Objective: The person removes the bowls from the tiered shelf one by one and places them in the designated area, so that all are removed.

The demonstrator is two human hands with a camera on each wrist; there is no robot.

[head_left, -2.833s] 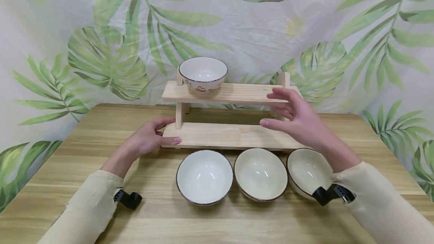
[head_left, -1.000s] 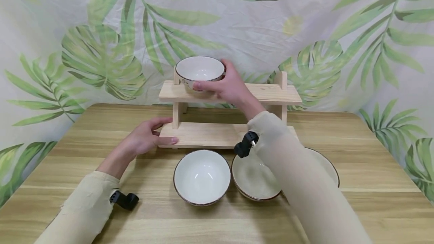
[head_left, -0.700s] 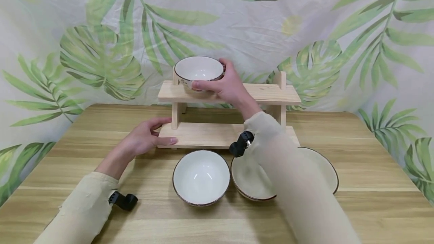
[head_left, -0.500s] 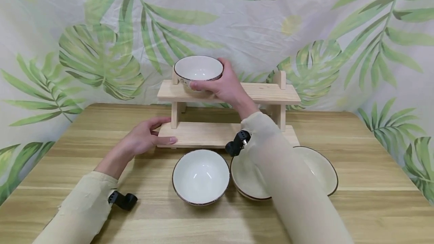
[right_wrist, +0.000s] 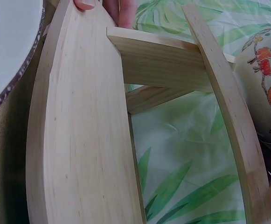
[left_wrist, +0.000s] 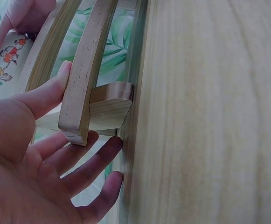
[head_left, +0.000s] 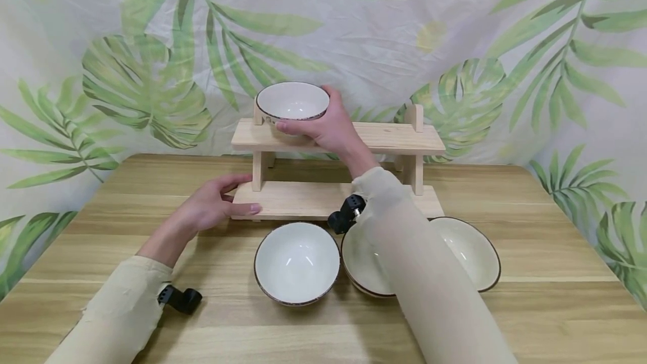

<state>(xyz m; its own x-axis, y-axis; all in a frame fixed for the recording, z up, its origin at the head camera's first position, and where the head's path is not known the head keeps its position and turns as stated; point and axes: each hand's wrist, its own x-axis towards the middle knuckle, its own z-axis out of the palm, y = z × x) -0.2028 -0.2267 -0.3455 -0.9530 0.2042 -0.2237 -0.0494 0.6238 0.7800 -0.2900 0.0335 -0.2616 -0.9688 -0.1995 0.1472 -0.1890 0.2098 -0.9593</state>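
Note:
A two-tier rack of pale wood (head_left: 404, 137) stands on the table. My left hand (head_left: 211, 205) grips the left end of its lower board (head_left: 298, 198), thumb on top; the left wrist view shows the fingers (left_wrist: 86, 175) spread below the board's end. At the left of the upper board is a small white bowl (head_left: 293, 101) with a dark rim, and orange flowers show on its side (right_wrist: 266, 79) in the right wrist view. My right hand (head_left: 331, 129) holds this bowl from the right, thumb across its front and fingers behind it.
In front of the rack stand a white bowl (head_left: 297, 264) and two cream bowls, a middle one (head_left: 361, 260) and a right one (head_left: 470, 251), partly hidden by my right sleeve (head_left: 419, 263). A leaf-print cloth (head_left: 379, 44) hangs behind the table (head_left: 242, 336).
My right hand has moved left from the rack's right side and taken hold of the bowl on the upper board. My left hand keeps its place on the lower board.

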